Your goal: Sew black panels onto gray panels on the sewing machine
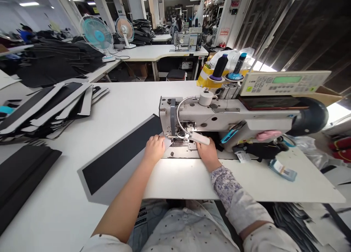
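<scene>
A flat panel (120, 153), black in the middle with grey borders, lies slantwise on the white table, its far end under the head of the sewing machine (203, 113). My left hand (155, 148) is closed on the panel's near edge, just left of the needle area, fingers bent and together. To the right of the needle, my right hand (208, 155) rests at the machine bed (178, 154). A small white lamp (199, 138) on a bendy metal neck hides part of its fingers, so what they hold cannot be made out. Dark material shows behind that hand.
Stacked grey-and-black pieces (55, 109) and a dark folded pile (24, 175) occupy the table's left side. Thread cones (220, 67) and a control panel (286, 82) stand behind the machine. Blue snips (233, 132), a black cloth item (257, 150) and a blue packet (282, 170) are at right.
</scene>
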Motion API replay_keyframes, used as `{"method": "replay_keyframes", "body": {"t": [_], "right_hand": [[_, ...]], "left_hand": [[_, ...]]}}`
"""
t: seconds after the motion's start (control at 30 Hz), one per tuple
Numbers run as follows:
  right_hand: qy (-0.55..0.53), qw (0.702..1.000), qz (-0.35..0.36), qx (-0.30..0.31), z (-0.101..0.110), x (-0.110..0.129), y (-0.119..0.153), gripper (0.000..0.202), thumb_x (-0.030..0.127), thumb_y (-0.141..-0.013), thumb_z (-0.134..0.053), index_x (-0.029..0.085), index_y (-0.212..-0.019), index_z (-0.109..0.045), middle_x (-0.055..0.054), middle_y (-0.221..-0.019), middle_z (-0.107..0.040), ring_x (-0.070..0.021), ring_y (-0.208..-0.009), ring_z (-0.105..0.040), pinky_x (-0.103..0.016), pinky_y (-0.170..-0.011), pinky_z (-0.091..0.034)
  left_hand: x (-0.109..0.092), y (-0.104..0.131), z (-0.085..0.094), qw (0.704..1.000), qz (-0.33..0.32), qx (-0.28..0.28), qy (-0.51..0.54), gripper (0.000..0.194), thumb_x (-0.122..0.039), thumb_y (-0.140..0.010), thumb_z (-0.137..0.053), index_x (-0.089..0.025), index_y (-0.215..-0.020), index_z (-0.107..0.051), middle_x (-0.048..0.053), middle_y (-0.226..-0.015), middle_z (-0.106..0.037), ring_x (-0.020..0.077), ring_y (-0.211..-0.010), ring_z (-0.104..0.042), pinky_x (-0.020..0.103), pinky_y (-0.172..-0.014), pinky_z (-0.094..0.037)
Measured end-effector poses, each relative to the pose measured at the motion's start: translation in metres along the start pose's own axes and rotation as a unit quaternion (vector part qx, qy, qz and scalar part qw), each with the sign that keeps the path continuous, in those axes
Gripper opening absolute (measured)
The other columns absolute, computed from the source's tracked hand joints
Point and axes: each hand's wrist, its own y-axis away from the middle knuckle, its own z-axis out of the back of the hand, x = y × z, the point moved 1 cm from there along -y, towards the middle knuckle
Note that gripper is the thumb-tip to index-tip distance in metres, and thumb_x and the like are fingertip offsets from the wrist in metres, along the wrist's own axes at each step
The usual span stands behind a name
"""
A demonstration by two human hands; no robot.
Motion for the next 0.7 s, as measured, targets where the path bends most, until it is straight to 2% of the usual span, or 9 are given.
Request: {"method": "replay_keyframes", "body": {"t": [0.17,0.23,0.33,0.43,0.53,0.7], "right_hand": [[-0.012,0.998,-0.067,-0.017,0.0,-0.005,0.005,0.025,0.018,-0.087,-0.041,0.012,-0.095,-0.064,-0.011,-0.086,-0.065,-0.0234,-0.082,-0.056,-0.033,-0.076,-0.042],[-0.005,0.995,-0.099,-0.022,-0.001,-0.006,0.007,0.024,0.02,-0.086,-0.043,0.011,-0.095,-0.063,-0.011,-0.081,-0.064,-0.0238,-0.078,-0.057,-0.032,-0.071,-0.042],[0.001,0.995,-0.094,-0.016,-0.002,-0.005,0.007,0.022,0.023,-0.086,-0.044,0.012,-0.089,-0.063,-0.011,-0.076,-0.064,-0.025,-0.078,-0.058,-0.033,-0.071,-0.043],[-0.033,0.997,-0.072,-0.023,0.0,-0.004,0.006,0.021,0.024,-0.086,-0.044,0.015,-0.084,-0.063,-0.011,-0.079,-0.064,-0.0247,-0.08,-0.058,-0.034,-0.075,-0.044],[-0.078,0.993,-0.082,-0.03,0.002,-0.005,0.007,0.021,0.026,-0.086,-0.045,0.017,-0.084,-0.064,-0.01,-0.083,-0.065,-0.0239,-0.08,-0.06,-0.034,-0.073,-0.046],[-0.119,0.99,-0.081,-0.006,0.001,-0.007,0.008,0.027,0.02,-0.086,-0.041,0.017,-0.089,-0.067,-0.009,-0.081,-0.067,-0.0228,-0.079,-0.063,-0.031,-0.07,-0.048]], "left_hand": [[-0.013,0.03,0.013,0.997,-0.064,0.038,-0.031,0.045,-0.014,-0.089,-0.04,-0.029,-0.128,-0.055,0.009,-0.095,-0.058,0.0219,-0.085,-0.052,0.032,-0.074,-0.043],[-0.019,0.043,0.013,0.997,-0.056,0.036,-0.047,0.047,-0.01,-0.088,-0.04,-0.031,-0.128,-0.056,0.009,-0.094,-0.057,0.0213,-0.083,-0.051,0.031,-0.072,-0.042],[-0.027,0.053,0.009,0.998,-0.02,0.017,-0.053,0.045,-0.011,-0.088,-0.04,-0.032,-0.125,-0.058,0.009,-0.1,-0.058,0.022,-0.084,-0.05,0.033,-0.073,-0.043],[-0.03,0.053,0.006,0.999,0.007,0.007,-0.038,0.042,-0.015,-0.09,-0.04,-0.031,-0.124,-0.059,0.009,-0.102,-0.058,0.0222,-0.085,-0.051,0.034,-0.073,-0.043],[-0.031,0.045,0.003,0.999,0.023,-0.003,-0.023,0.037,-0.018,-0.091,-0.041,-0.028,-0.121,-0.061,0.01,-0.103,-0.059,0.0228,-0.088,-0.052,0.035,-0.075,-0.044],[-0.032,0.028,-0.005,0.999,0.044,-0.031,-0.002,0.032,-0.022,-0.092,-0.039,-0.025,-0.116,-0.061,0.01,-0.105,-0.06,0.0245,-0.093,-0.053,0.037,-0.078,-0.044]]}}
